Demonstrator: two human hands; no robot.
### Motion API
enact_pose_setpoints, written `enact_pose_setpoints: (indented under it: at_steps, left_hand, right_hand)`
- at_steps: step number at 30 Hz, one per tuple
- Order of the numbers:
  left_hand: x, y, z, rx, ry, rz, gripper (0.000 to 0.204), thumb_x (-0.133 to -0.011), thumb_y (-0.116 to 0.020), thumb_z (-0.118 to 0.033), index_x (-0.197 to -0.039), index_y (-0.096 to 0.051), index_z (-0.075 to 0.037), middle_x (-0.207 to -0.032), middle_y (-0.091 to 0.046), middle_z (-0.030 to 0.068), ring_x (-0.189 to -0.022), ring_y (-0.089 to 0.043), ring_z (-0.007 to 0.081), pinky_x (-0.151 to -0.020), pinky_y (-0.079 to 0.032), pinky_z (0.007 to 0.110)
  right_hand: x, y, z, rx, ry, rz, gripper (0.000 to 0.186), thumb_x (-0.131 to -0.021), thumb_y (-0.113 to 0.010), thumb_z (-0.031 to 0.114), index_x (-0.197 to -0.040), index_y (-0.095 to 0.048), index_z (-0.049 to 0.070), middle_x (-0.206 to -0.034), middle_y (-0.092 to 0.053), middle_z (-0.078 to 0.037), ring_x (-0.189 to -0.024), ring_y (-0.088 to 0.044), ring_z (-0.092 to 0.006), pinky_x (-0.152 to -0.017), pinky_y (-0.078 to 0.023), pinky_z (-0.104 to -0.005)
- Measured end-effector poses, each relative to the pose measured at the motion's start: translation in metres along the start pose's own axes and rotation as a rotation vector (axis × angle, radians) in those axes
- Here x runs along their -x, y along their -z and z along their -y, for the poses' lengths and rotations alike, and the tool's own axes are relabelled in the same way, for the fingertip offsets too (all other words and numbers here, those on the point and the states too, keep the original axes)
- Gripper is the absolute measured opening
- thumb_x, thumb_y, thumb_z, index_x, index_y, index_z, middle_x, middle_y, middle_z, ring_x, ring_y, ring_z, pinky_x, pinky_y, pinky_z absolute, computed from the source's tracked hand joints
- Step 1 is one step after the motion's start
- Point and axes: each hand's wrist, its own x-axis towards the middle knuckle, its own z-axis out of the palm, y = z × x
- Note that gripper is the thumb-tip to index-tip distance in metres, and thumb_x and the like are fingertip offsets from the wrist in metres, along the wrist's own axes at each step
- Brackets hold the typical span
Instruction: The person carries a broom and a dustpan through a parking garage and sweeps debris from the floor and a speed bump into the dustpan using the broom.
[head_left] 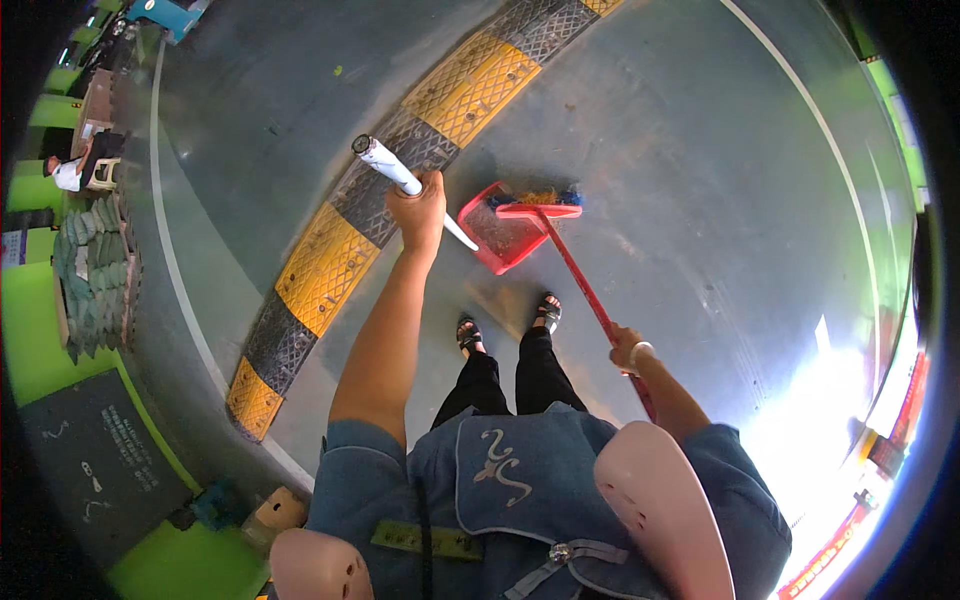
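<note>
My left hand (418, 208) grips the white handle (392, 168) of a red dustpan (496, 236), which rests tilted on the grey floor ahead of my feet. My right hand (628, 350) is closed around the red broomstick (580, 282). The broom head (538, 204), with orange and blue bristles, lies against the open mouth of the dustpan. My sandalled feet (508, 326) stand just behind the pan.
A yellow and black speed bump (400, 160) runs diagonally across the floor on my left. White painted lines (166, 240) curve over the floor. A pallet of stacked grey pieces (92, 270) and a seated person (84, 168) are far left. Cardboard boxes (274, 512) lie at lower left.
</note>
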Motion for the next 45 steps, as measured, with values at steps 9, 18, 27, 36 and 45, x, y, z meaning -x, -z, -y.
enact_pose_setpoints:
  at_steps: [9,18,27,36,45]
  left_hand:
    - [0.002,-0.004,-0.009,0.038,0.001,0.078,0.026,-0.063,-0.049,-0.001,-0.043,-0.032,-0.003,-0.042,-0.031,-0.0032,-0.043,-0.028,0.0034,-0.038,-0.024,0.023]
    - [-0.002,0.005,-0.005,0.021,-0.054,0.123,0.027,-0.064,-0.046,0.000,-0.043,-0.029,-0.005,-0.044,-0.026,-0.0049,-0.044,-0.024,0.0034,-0.037,-0.019,0.024]
    - [-0.006,0.044,-0.001,0.003,0.042,0.146,0.019,-0.066,-0.047,0.001,-0.048,-0.041,-0.002,-0.044,-0.042,0.0031,-0.039,-0.039,0.0086,-0.040,-0.035,0.022]
    - [-0.015,0.051,-0.001,0.148,0.122,0.260,0.019,-0.069,-0.050,-0.002,-0.053,-0.040,-0.005,-0.049,-0.041,-0.0010,-0.045,-0.042,0.0066,-0.044,-0.036,0.019]
    - [-0.008,0.044,-0.017,0.105,0.117,0.301,0.020,-0.069,-0.043,0.000,-0.052,-0.034,-0.005,-0.048,-0.035,0.0008,-0.045,-0.035,0.0088,-0.053,-0.038,0.025]
  right_hand:
    - [-0.014,-0.023,0.014,-0.522,0.008,-0.200,0.034,-0.060,-0.050,0.004,-0.093,-0.043,0.006,-0.055,-0.048,-0.011,-0.042,-0.051,-0.0198,-0.036,-0.042,-0.0320]
    - [0.056,-0.026,0.030,-0.850,0.182,0.053,0.048,-0.062,-0.052,0.003,-0.108,-0.041,0.002,-0.048,-0.042,-0.002,-0.035,-0.042,-0.0099,-0.031,-0.037,-0.0243]
    - [0.002,-0.028,0.058,-0.802,0.043,-0.096,0.042,-0.061,-0.048,0.001,-0.102,-0.044,0.007,-0.048,-0.042,-0.003,-0.034,-0.043,-0.0113,-0.030,-0.037,-0.0251]
    - [0.063,-0.043,0.029,-1.018,0.278,0.008,0.035,-0.063,-0.048,0.003,-0.098,-0.045,0.007,-0.048,-0.044,-0.003,-0.035,-0.044,-0.0089,-0.030,-0.037,-0.0244]
    - [-0.071,0.070,-0.053,-0.521,-0.204,-0.332,0.025,-0.062,-0.047,0.004,-0.087,-0.046,0.001,-0.062,-0.053,-0.018,-0.058,-0.057,-0.0292,-0.045,-0.047,-0.0356]
